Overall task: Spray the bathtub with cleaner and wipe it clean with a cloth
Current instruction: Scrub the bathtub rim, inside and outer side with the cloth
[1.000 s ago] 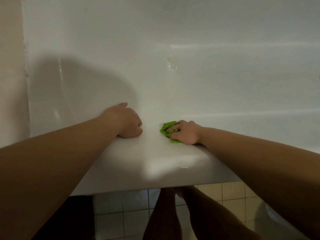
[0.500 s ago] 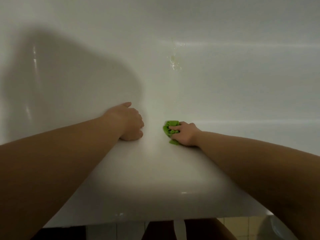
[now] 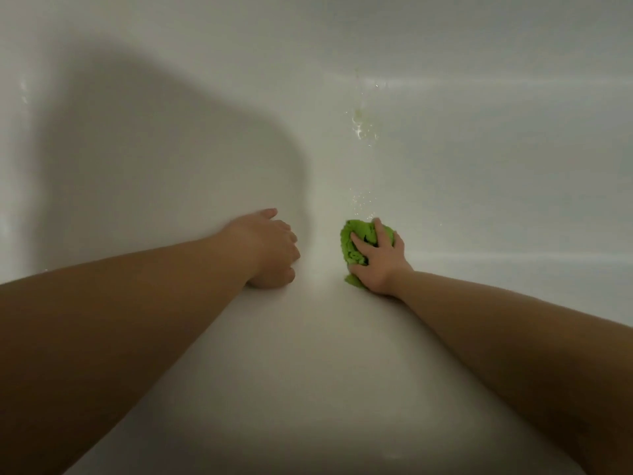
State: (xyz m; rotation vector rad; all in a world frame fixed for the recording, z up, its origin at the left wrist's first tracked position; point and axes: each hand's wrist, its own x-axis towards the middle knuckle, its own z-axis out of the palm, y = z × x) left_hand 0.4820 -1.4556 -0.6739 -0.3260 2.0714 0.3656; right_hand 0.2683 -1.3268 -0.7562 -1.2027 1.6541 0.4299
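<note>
Right hand (image 3: 375, 260), fingers spread and slightly bent, presses a crumpled bright green cloth (image 3: 359, 245) against the inner wall of the glossy white bathtub (image 3: 479, 186), just over the tub's rim. Left hand (image 3: 270, 248) rests on the rim beside it, fingers curled over the edge, holding nothing. Yellowish droplets of cleaner (image 3: 359, 125) streak the wall above the cloth. Both forearms extend from the lower corners.
</note>
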